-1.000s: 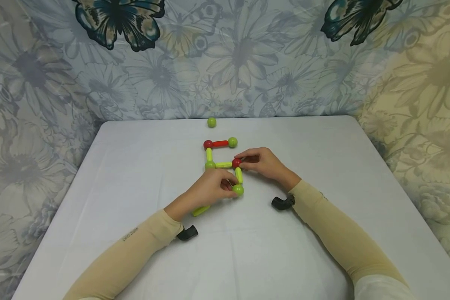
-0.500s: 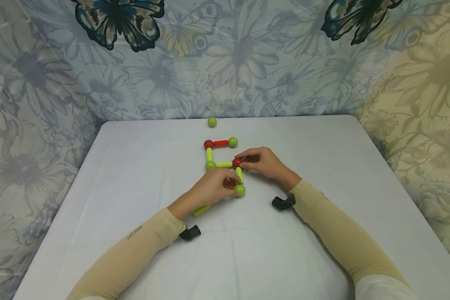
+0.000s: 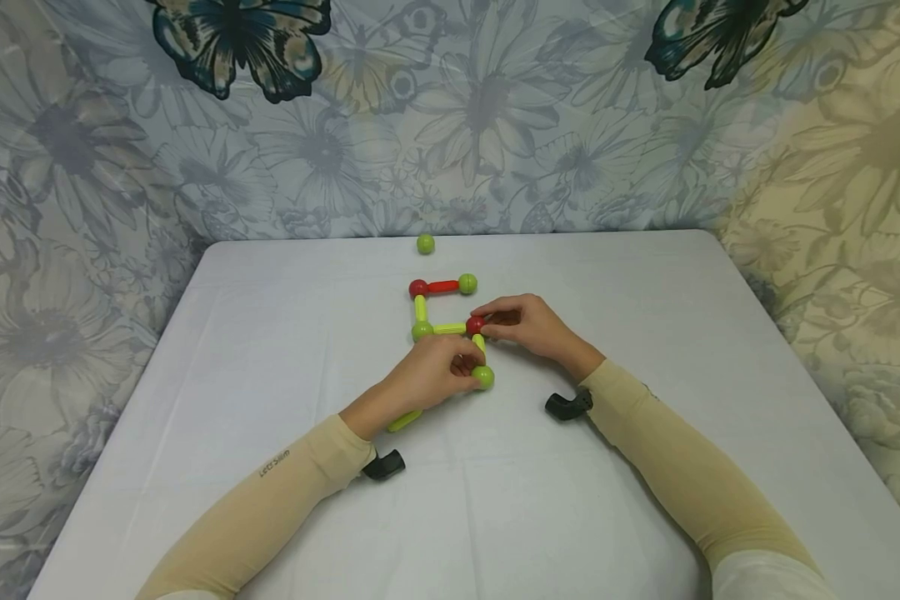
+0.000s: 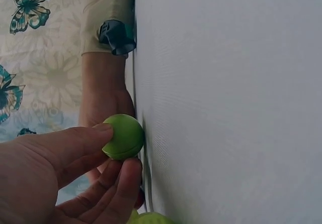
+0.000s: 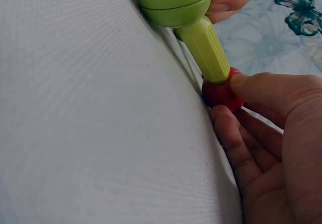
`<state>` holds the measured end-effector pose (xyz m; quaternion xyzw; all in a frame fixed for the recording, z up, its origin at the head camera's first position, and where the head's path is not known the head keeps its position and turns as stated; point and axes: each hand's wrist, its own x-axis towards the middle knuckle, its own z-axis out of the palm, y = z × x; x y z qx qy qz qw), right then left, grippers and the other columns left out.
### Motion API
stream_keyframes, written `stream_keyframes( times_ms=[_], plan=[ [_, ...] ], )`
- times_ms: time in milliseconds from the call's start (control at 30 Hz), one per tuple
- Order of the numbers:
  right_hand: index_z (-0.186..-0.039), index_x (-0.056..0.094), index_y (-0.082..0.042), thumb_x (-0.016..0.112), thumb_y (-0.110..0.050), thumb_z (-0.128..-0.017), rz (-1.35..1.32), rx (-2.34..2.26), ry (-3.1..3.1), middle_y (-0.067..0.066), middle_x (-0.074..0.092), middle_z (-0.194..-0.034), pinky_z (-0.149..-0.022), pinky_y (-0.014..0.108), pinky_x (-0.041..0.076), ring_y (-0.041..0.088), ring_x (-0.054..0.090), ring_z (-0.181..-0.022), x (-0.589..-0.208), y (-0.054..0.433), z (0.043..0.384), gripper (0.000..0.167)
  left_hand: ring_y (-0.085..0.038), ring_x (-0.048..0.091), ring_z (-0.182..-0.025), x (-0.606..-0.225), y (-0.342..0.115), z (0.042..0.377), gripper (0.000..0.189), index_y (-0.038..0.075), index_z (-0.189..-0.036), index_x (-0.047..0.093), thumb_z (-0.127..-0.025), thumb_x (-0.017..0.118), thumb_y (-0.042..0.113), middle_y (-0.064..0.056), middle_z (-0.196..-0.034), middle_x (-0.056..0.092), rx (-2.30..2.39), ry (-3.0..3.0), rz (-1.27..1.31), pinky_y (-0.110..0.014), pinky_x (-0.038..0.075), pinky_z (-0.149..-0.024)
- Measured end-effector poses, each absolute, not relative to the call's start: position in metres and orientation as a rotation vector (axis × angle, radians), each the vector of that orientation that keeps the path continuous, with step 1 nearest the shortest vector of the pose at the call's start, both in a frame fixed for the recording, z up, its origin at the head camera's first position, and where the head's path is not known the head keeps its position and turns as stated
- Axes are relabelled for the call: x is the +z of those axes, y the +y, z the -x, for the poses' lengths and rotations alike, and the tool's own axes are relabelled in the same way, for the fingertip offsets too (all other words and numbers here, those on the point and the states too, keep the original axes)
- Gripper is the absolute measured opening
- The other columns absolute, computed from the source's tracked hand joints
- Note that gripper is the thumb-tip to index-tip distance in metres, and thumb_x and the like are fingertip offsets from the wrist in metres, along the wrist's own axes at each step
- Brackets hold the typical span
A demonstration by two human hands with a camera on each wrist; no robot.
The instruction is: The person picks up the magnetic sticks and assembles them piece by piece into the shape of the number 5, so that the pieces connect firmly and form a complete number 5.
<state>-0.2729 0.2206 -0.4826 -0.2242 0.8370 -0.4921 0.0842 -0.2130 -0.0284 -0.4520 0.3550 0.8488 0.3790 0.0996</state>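
My left hand (image 3: pixel 431 371) pinches a green ball (image 3: pixel 483 377) between thumb and fingers, just above or on the cloth. A short yellow-green rod (image 5: pixel 205 50) runs from that ball to a red ball (image 5: pixel 221 94). My right hand (image 3: pixel 528 327) holds this red ball with thumb and fingertips. From the red ball another yellow-green rod (image 3: pixel 449 329) leads left to a second green ball (image 3: pixel 422 331). Farther back, an upright-running yellow rod (image 3: pixel 420 308) joins a red ball (image 3: pixel 417 287), a red rod (image 3: pixel 442 287) and a green ball (image 3: pixel 467 283). My left hand covers part of the figure.
A loose green ball (image 3: pixel 425 243) lies near the back edge of the white-covered table (image 3: pixel 607 500). Another yellow-green rod (image 3: pixel 405 420) pokes out below my left wrist. A flower-patterned curtain (image 3: pixel 487 125) hangs behind the table.
My left hand and the green ball it pinches have shifted slightly right and a little away from me. The right hand stays at the red ball.
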Motion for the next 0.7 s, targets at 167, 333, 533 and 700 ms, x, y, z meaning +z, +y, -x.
stream_keyframes(
  times_ms=[167,333,533,700],
  plan=[
    [-0.138,0.075,-0.010,0.082,-0.018,-0.100,0.710,-1.438,2.498,0.005,0.076,-0.125,-0.090,0.033,0.059,0.022,0.073,-0.105,-0.480,0.218,0.273,0.040,-0.012,0.066,-0.093,-0.439,-0.041,0.212,0.028,0.009,-0.121,0.080,-0.095,0.087,0.013,-0.001,-0.107,0.074,1.088,2.514,-0.988,-0.029,0.057,-0.084],
    [-0.148,0.066,-0.009,0.081,-0.014,-0.100,0.704,-1.427,2.587,0.010,0.071,-0.130,-0.093,0.038,0.059,0.021,0.071,-0.106,-0.464,0.224,0.255,0.050,-0.014,0.068,-0.096,-0.421,-0.070,0.201,0.034,0.006,-0.128,0.078,-0.096,0.086,0.017,-0.007,-0.115,0.075,1.092,2.525,-0.909,-0.036,0.058,-0.089],
    [-0.135,0.073,-0.006,0.082,-0.008,-0.098,0.723,-1.476,2.650,0.013,0.072,-0.123,-0.090,0.036,0.060,0.021,0.070,-0.101,-0.448,0.223,0.215,0.039,-0.013,0.067,-0.095,-0.423,-0.103,0.183,0.036,0.005,-0.124,0.078,-0.094,0.089,0.022,-0.003,-0.109,0.074,1.035,2.554,-0.857,-0.036,0.058,-0.089],
    [-0.128,0.074,-0.006,0.088,-0.002,-0.090,0.852,-1.460,2.616,0.011,0.071,-0.116,-0.081,0.038,0.063,0.020,0.069,-0.092,-0.453,0.213,0.192,0.041,-0.014,0.063,-0.089,-0.435,-0.117,0.173,0.032,0.008,-0.113,0.078,-0.088,0.093,0.021,0.002,-0.096,0.070,0.975,2.550,-0.827,-0.032,0.056,-0.083]
  ],
)
